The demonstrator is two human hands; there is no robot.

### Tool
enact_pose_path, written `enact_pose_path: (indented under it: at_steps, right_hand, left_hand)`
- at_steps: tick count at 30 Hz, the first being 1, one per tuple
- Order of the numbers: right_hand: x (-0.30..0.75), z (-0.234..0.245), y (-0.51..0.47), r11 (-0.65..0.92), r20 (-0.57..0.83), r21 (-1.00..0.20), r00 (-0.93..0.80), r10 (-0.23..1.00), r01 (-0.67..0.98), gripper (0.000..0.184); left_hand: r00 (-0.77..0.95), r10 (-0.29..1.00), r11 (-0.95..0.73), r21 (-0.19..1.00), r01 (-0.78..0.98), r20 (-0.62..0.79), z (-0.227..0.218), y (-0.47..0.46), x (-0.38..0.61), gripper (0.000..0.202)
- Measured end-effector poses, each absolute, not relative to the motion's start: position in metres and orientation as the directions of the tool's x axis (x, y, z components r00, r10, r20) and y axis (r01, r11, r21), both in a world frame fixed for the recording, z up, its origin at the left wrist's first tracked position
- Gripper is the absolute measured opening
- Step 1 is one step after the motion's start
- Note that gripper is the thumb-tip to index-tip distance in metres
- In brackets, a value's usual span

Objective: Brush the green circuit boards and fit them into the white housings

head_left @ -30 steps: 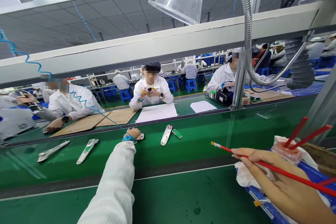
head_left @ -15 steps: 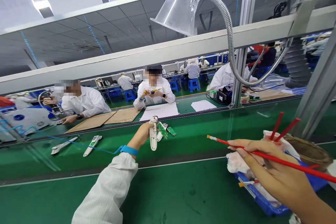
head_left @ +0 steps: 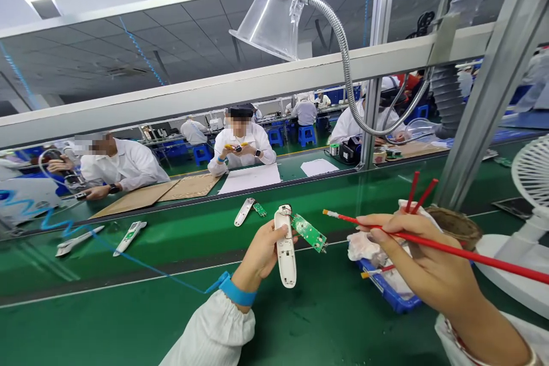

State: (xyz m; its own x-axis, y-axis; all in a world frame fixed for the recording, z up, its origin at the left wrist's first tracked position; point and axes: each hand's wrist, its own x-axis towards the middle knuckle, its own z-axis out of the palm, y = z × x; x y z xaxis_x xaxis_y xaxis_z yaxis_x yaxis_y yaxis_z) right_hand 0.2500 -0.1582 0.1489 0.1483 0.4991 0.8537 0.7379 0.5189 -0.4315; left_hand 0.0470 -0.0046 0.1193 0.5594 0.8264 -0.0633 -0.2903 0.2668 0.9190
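Casing (head_left: pixel 285 246), white, sits grasped in the left hand (head_left: pixel 259 254), partly hidden by fingers (head_left: pixel 278 230); the right hand (head_left: pixel 422 257) clenches one red brush (head_left: pixel 472 257). Beside it floats a green board (head_left: pixel 309 233), support unclear; three more casings (head_left: pixel 244 211) lie on the tabletop (head_left: pixel 193 280).

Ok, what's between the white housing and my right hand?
The head view shows a green circuit board between the white housing and your right hand.
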Motion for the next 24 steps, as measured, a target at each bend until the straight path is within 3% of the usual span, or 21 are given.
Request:
enact_pose_path:
  at_steps: [6,13,24]
  right_hand:
    - [0.24,0.15,-0.167,0.669,0.852,-0.496,0.159,0.499,0.554,0.021]
    - [0.234,0.143,-0.166,0.617,0.795,-0.488,0.024,0.606,0.618,0.019]
    - [0.23,0.146,-0.157,0.564,0.797,-0.445,0.02,0.604,0.696,0.014]
  left_hand:
    - [0.533,0.846,0.169,0.947,-0.272,0.002,0.132,-0.031,0.043,0.031]
    - [0.536,0.843,0.177,0.963,-0.203,-0.042,0.134,-0.04,0.044,0.032]
    - [0.556,0.827,0.175,0.977,-0.123,-0.078,0.133,-0.038,0.043,0.027]
